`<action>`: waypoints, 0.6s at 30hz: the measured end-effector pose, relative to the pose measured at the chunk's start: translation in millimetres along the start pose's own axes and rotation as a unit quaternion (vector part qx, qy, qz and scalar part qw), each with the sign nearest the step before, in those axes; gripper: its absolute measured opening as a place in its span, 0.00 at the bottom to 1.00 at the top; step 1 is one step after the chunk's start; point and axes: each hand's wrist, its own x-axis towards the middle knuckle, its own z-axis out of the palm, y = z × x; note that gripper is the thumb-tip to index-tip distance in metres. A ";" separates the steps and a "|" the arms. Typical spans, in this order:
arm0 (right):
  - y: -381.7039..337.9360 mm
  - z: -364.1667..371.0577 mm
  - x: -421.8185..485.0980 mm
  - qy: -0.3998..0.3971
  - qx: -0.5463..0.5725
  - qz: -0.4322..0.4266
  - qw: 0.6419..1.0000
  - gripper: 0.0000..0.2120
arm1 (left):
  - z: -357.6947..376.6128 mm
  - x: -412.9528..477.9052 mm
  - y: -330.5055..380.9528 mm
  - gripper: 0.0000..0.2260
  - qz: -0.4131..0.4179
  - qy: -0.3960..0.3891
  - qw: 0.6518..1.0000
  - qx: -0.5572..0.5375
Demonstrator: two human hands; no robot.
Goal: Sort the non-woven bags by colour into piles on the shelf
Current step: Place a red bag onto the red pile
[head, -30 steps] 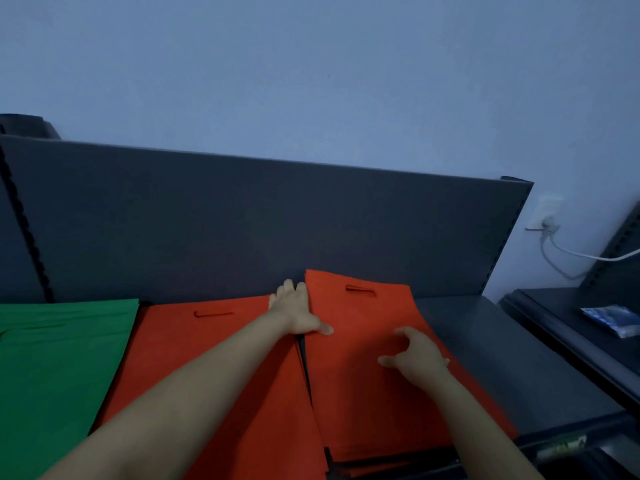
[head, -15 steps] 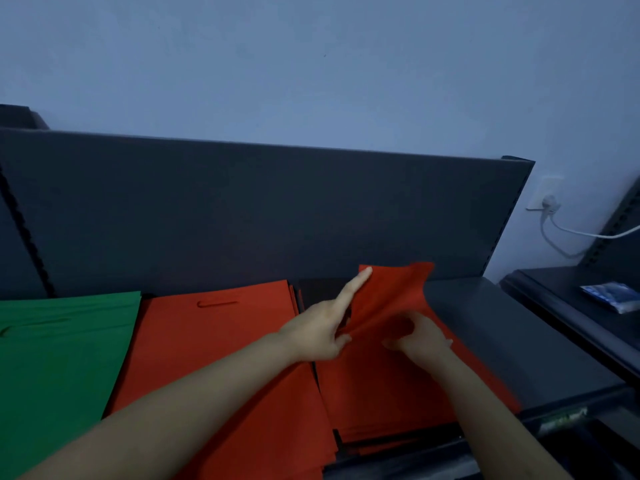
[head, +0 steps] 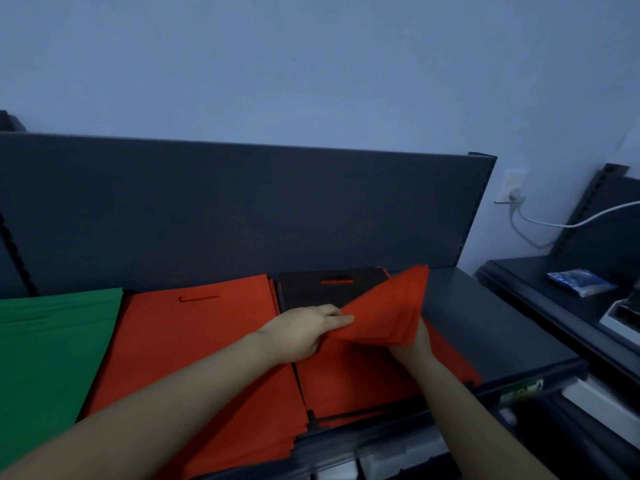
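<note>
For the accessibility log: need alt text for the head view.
The left hand and right hand grip a sheaf of red bags folded up off the right-hand stack, baring a black bag beneath. Beside it on the dark shelf lie a red pile and, further left, a green pile.

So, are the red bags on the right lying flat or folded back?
Folded back: left hand and right hand hold the red bags up, baring a black bag.

Blue pkt on side unit, white cable at wall socket
</note>
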 end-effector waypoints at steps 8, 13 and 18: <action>-47.6 -33.2 0.3 0.072 0.113 0.105 0.985 0.48 | -54.0 -4.6 16.1 0.14 -0.157 0.321 0.821 -0.445; -102.4 -48.5 17.4 0.012 0.228 0.138 0.964 0.18 | -101.9 -38.0 -7.5 0.16 -0.273 0.299 0.656 -0.637; -141.3 -24.9 11.6 -0.092 0.207 0.139 0.964 0.02 | -116.6 -90.0 -39.2 0.17 -0.402 0.302 0.652 -0.567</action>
